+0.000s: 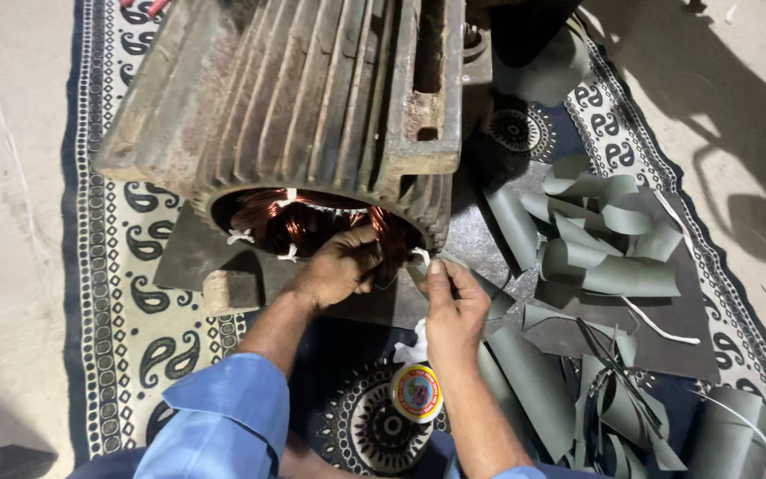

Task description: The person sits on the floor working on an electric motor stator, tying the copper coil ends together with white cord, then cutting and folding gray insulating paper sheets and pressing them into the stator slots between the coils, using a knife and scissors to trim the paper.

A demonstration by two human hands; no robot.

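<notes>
The motor housing [312, 98] lies on the mat [126, 293], its long axis running far to near, its open end facing the person. The left hand [340, 266] is nearer, its grip curled on the copper winding [299, 222] at the mouth. The right hand [454, 306], just right of the rim, pinches a white tie string [420, 257]. Open room is to the left; grey paper strips [613, 257] lie on the right.

Blue sleeve [223, 417], bare forearms, bare fingers [441, 275]
</notes>
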